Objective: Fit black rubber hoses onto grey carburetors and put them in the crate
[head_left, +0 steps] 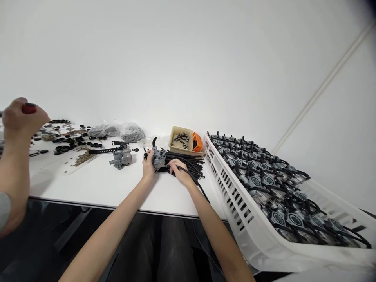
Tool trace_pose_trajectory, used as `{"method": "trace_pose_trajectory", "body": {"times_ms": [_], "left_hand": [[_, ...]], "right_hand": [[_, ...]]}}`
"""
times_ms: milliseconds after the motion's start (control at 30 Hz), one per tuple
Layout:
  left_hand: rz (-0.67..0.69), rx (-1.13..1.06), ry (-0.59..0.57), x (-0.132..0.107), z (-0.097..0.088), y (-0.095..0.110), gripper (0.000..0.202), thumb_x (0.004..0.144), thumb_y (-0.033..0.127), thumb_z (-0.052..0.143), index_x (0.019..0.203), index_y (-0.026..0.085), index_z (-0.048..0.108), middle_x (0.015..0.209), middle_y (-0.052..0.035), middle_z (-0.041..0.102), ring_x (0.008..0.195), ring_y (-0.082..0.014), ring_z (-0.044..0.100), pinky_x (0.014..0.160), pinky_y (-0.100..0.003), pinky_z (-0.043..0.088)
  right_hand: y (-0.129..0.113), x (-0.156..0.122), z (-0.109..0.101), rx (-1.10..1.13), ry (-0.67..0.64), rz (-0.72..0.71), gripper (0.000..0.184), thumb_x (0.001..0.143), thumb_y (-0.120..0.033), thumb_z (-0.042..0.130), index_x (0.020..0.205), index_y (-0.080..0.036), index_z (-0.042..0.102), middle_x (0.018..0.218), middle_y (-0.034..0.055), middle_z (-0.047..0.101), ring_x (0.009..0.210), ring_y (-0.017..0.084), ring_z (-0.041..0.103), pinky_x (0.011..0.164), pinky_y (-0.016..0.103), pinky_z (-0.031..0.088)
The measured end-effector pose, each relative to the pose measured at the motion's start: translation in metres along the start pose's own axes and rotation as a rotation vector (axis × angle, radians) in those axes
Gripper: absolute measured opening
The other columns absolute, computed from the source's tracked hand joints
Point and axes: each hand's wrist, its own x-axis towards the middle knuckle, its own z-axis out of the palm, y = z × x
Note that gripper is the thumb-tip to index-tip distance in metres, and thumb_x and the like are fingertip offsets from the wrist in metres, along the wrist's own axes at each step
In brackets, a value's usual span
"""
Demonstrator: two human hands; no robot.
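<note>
A grey metal carburetor [159,158] with a short black tube on top is held just above the table by my left hand [148,165], fingers wrapped round its left side. My right hand [179,171] pinches a black rubber hose [188,172] close to the carburetor's lower right side. The hose's free end trails down toward the table's front edge. Whether its other end sits on a fitting I cannot tell. Behind my right hand lies a pile of cut black hoses [192,162]. A second carburetor [120,158] rests on the table to the left.
A white crate [235,196] full of carburetors stands at right. Behind the hoses sit a beige bin [173,147] of small parts and an orange basket [198,141]. Brass pieces [84,157], black rings [63,149] and plastic bags [131,132] lie left. A co-worker's hand [20,117] grips a red handle.
</note>
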Motion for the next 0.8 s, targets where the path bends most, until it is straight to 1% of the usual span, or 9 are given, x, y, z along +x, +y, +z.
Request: {"method": "trace_pose_trajectory", "body": {"times_ms": [100, 200, 267, 333, 400, 433, 600, 700, 800], "left_hand": [[-0.004, -0.035, 0.023, 0.0, 0.0, 0.0, 0.034, 0.07, 0.047, 0.064, 0.089, 0.02, 0.06, 0.084, -0.0009, 0.062, 0.079, -0.0162, 0.06, 0.073, -0.029, 0.048], [0.013, -0.016, 0.027, -0.001, 0.002, 0.002, 0.033, 0.069, 0.046, 0.064, 0.088, 0.02, 0.06, 0.084, -0.0007, 0.062, 0.08, -0.0163, 0.059, 0.075, -0.028, 0.046], [0.031, 0.013, 0.024, -0.003, 0.002, 0.004, 0.032, 0.069, 0.046, 0.065, 0.088, 0.02, 0.06, 0.083, -0.0007, 0.061, 0.081, -0.0166, 0.059, 0.075, -0.028, 0.046], [0.044, 0.043, 0.016, -0.003, 0.002, 0.005, 0.033, 0.069, 0.047, 0.065, 0.088, 0.02, 0.06, 0.083, -0.0013, 0.061, 0.081, -0.0172, 0.059, 0.075, -0.028, 0.046], [0.047, 0.057, 0.009, -0.004, 0.002, 0.006, 0.034, 0.069, 0.047, 0.065, 0.089, 0.02, 0.06, 0.084, -0.0018, 0.061, 0.081, -0.0175, 0.059, 0.073, -0.028, 0.046], [0.046, 0.057, 0.008, -0.004, 0.002, 0.006, 0.034, 0.069, 0.047, 0.065, 0.089, 0.02, 0.06, 0.084, -0.0018, 0.061, 0.081, -0.0175, 0.059, 0.073, -0.029, 0.046], [0.026, -0.003, 0.036, -0.002, 0.002, 0.004, 0.03, 0.07, 0.045, 0.064, 0.086, 0.02, 0.06, 0.082, -0.0007, 0.062, 0.078, -0.0162, 0.059, 0.073, -0.028, 0.046], [0.023, -0.039, 0.046, -0.002, 0.002, 0.003, 0.028, 0.069, 0.045, 0.064, 0.082, 0.02, 0.06, 0.081, -0.0004, 0.063, 0.077, -0.0165, 0.06, 0.071, -0.028, 0.047], [0.013, -0.048, 0.035, -0.001, 0.002, 0.003, 0.03, 0.069, 0.046, 0.064, 0.083, 0.02, 0.06, 0.081, 0.0, 0.063, 0.077, -0.0165, 0.061, 0.07, -0.028, 0.047]], "right_hand": [[0.004, 0.001, 0.003, 0.034, 0.008, 0.019, 0.048, 0.089, -0.042, 0.04, 0.049, -0.02, 0.054, 0.092, 0.0055, 0.063, 0.091, 0.017, 0.06, 0.084, 0.028, 0.045], [0.008, 0.002, 0.008, 0.176, 0.003, 0.064, 0.05, 0.086, -0.048, 0.042, 0.047, -0.02, 0.054, 0.096, 0.0058, 0.063, 0.089, 0.017, 0.061, 0.083, 0.029, 0.048], [0.01, 0.002, 0.011, 0.291, -0.014, 0.125, 0.044, 0.083, -0.052, 0.044, 0.058, -0.021, 0.063, 0.082, 0.0045, 0.064, 0.082, 0.018, 0.063, 0.081, 0.032, 0.051], [0.011, 0.002, 0.012, 0.37, -0.027, 0.181, 0.04, 0.08, -0.055, 0.048, 0.081, -0.021, 0.07, 0.058, -0.0007, 0.057, 0.075, 0.019, 0.064, 0.08, 0.035, 0.052], [0.011, 0.001, 0.013, 0.408, -0.031, 0.207, 0.043, 0.079, -0.055, 0.05, 0.097, -0.022, 0.069, 0.045, -0.0053, 0.046, 0.073, 0.019, 0.065, 0.083, 0.037, 0.051], [0.011, 0.001, 0.012, 0.417, -0.033, 0.21, 0.043, 0.079, -0.055, 0.05, 0.098, -0.022, 0.069, 0.043, -0.0059, 0.044, 0.075, 0.019, 0.065, 0.085, 0.037, 0.051], [0.012, 0.001, 0.011, 0.431, -0.06, 0.207, 0.042, 0.081, -0.055, 0.049, 0.096, -0.023, 0.071, 0.05, -0.0028, 0.053, 0.09, 0.02, 0.064, 0.089, 0.036, 0.048], [0.014, 0.001, 0.012, 0.418, -0.074, 0.235, 0.042, 0.081, -0.055, 0.048, 0.096, -0.022, 0.07, 0.056, -0.0015, 0.059, 0.089, 0.019, 0.063, 0.086, 0.035, 0.049], [0.014, 0.0, 0.012, 0.432, -0.09, 0.268, 0.044, 0.08, -0.056, 0.049, 0.097, -0.022, 0.07, 0.055, -0.0024, 0.059, 0.085, 0.018, 0.063, 0.083, 0.033, 0.05]]}}
